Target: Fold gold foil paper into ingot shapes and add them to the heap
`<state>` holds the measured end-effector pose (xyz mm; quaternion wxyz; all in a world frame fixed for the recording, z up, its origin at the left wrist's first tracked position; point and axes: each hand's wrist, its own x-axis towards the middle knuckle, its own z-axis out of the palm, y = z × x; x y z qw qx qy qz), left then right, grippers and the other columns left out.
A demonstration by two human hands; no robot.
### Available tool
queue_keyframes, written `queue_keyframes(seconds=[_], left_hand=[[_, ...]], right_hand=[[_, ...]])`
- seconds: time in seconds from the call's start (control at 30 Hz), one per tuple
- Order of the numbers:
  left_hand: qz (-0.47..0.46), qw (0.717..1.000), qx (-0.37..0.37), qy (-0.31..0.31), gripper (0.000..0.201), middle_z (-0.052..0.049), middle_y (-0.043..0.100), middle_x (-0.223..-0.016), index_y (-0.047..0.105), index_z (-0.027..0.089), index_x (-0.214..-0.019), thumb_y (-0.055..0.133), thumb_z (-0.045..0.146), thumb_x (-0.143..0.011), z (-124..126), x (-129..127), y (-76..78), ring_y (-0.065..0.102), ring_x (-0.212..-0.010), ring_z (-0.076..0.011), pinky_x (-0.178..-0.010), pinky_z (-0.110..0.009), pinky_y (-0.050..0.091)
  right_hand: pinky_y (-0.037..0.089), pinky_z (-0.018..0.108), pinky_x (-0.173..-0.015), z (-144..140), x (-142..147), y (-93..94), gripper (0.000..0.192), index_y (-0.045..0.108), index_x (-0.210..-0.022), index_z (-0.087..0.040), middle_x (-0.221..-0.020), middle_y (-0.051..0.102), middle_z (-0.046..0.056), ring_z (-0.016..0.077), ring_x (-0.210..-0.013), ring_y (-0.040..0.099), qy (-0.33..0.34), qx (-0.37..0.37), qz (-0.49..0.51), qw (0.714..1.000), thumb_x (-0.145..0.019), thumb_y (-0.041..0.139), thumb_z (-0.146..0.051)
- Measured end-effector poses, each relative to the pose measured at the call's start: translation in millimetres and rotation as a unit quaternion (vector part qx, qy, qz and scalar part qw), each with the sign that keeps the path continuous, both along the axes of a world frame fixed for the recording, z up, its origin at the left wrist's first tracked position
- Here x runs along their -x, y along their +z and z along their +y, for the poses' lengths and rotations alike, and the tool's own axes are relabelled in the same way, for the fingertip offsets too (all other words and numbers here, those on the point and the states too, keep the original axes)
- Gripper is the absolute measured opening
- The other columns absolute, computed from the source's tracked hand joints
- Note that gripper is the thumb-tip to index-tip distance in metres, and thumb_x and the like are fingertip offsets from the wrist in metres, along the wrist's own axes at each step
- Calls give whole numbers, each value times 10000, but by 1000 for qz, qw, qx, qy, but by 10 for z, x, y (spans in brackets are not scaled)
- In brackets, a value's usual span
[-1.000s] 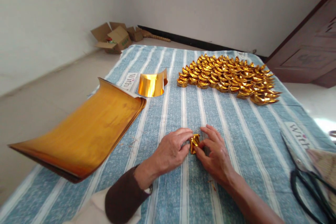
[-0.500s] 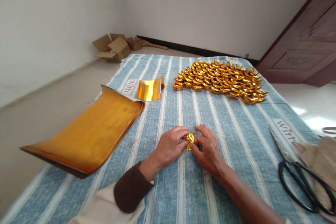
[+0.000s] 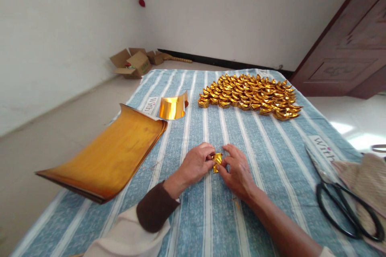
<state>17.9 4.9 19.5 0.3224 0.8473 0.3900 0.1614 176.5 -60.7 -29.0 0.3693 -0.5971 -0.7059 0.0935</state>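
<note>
Between my hands, low over the striped cloth, is a small piece of folded gold foil paper. My left hand has its fingers curled and pinches the left side of the paper. From the other side, my right hand presses thumb and fingertips on its right and lower part. Part of the paper is hidden behind the fingers. Farther off to the right stand rows of folded gold paper ingots. A curved sheet of shiny gold paper sits beyond my left hand.
A large stack of gold paper sheets lies at the left table edge. Scissors with black handles lie at the right beside a beige cloth. The table wears a blue-white striped tablecloth. An open cardboard box stands on the floor behind.
The camera view has tilted up slightly. Both hands stay at the same spot on the gold foil paper, with only small finger shifts.
</note>
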Motion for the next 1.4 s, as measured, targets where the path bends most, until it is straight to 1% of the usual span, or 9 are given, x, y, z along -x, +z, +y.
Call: queue_keyframes(seconds=[0.17, 0.3, 0.4, 0.5, 0.6, 0.8, 0.97, 1.17, 1.4], left_hand=[[58, 998, -29, 5, 71, -23, 603, -884, 671, 190, -825, 609, 205, -793, 29, -13, 66, 586, -806, -166, -725, -264, 448], [17, 1000, 10, 19, 33, -2, 568, -768, 643, 177, -733, 623, 200, -725, 42, 8, 88, 559, -704, -150, -647, -249, 429], [-61, 990, 114, 52, 49, 17, 585, -694, 612, 174, -717, 622, 187, -670, 17, 35, 101, 558, -634, -134, -592, -235, 414], [-153, 950, 260, 77, 90, 21, 627, -642, 578, 176, -754, 617, 220, -686, -52, 60, 109, 579, -547, -119, -540, -223, 418], [-200, 916, 325, 123, 148, 6, 654, -615, 553, 174, -798, 633, 259, -705, -122, 73, 104, 588, -471, -115, -450, -196, 388], [-298, 883, 318, 176, 232, -39, 696, -642, 564, 148, -839, 689, 287, -700, -145, 93, 100, 659, -540, -145, -468, -197, 451], [-351, 860, 299, 218, 258, -45, 705, -663, 601, 124, -868, 713, 287, -702, -115, 150, 105, 659, -545, -138, -471, -189, 466], [-361, 833, 317, 274, 319, -61, 710, -678, 652, 116, -883, 724, 382, -722, -113, 185, 68, 685, -561, -156, -477, -197, 498], [-356, 822, 320, 307, 268, -49, 703, -642, 653, 124, -839, 746, 348, -725, -123, 131, 14, 683, -548, -153, -470, -190, 504]], right_hand=[[397, 512, -1035, -1, -6, -39, 105, 620, -718, -214, -1196, 635, 123, 304, -1216, 526, 4, -19, 13, 1000, -804, 606, -156], [424, 496, -993, 0, -27, -34, 127, 608, -701, -222, -1146, 654, 110, 291, -1159, 558, 23, -31, 23, 999, -820, 628, -183], [448, 478, -937, 1, -41, -22, 136, 605, -696, -222, -1079, 673, 96, 273, -1081, 592, 40, -43, 43, 997, -823, 625, -177], [460, 460, -894, 0, -43, -6, 135, 604, -701, -220, -1021, 685, 90, 259, -1009, 623, 51, -48, 69, 995, -830, 614, -180], [472, 437, -885, 4, -31, 27, 148, 597, -697, -218, -999, 690, 91, 249, -996, 637, 56, -40, 114, 991, -845, 605, -208], [511, 356, -812, 105, 22, 191, 143, 610, -716, -212, -972, 672, 79, 205, -907, 657, 91, 15, 164, 982, -852, 624, -256], [511, 345, -809, 290, 115, 293, 179, 619, -660, -207, -932, 667, 56, 197, -894, 663, 86, 50, 189, 977, -826, 656, -264], [510, 343, -800, 387, 223, 228, 218, 600, -620, -207, -919, 683, 57, 190, -865, 666, 91, 47, 258, 961, -830, 625, -259], [520, 348, -794, 375, 231, 201, 210, 572, -623, -209, -911, 688, 61, 189, -855, 663, 92, 34, 261, 960, -824, 617, -252]])
